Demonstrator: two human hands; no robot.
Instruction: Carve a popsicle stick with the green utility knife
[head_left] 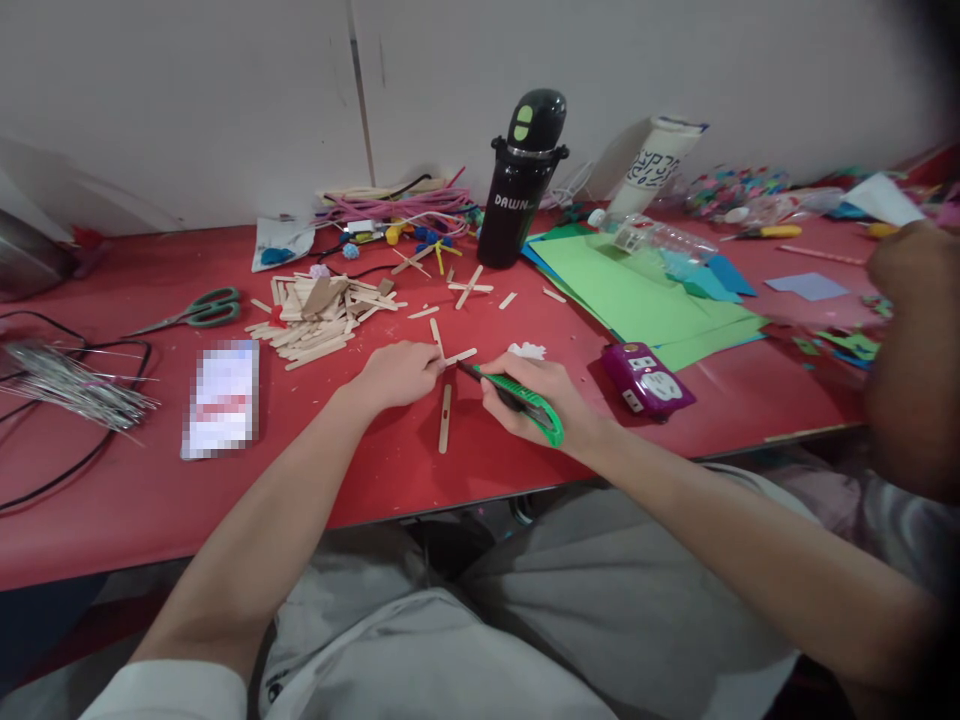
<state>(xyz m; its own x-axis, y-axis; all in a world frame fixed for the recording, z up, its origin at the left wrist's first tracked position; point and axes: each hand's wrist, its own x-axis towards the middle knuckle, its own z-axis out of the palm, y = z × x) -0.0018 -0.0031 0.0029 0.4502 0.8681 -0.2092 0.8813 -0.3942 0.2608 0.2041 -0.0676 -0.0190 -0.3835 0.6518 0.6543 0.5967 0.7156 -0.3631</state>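
Note:
My left hand [396, 373] is closed, pinching down a wooden craft stick [463, 355] on the red table [112, 500]. My right hand [534, 398] is wrapped round a green utility knife [525, 403], whose dark tip touches that stick by my left fingertips. Another stick [436, 337] angles away just behind the fingers. A loose stick [445, 418] lies between my hands, nearer to me. A small white scrap [528, 350] sits just behind my right hand.
A pile of wooden sticks [319, 315], green-handled scissors [196, 312], a black bottle [521, 180], green and blue paper sheets [637, 295], a purple power adapter [646, 380], black cables [75, 400], pipe cleaners [397, 208]. Another person's arm [911, 340] at the right.

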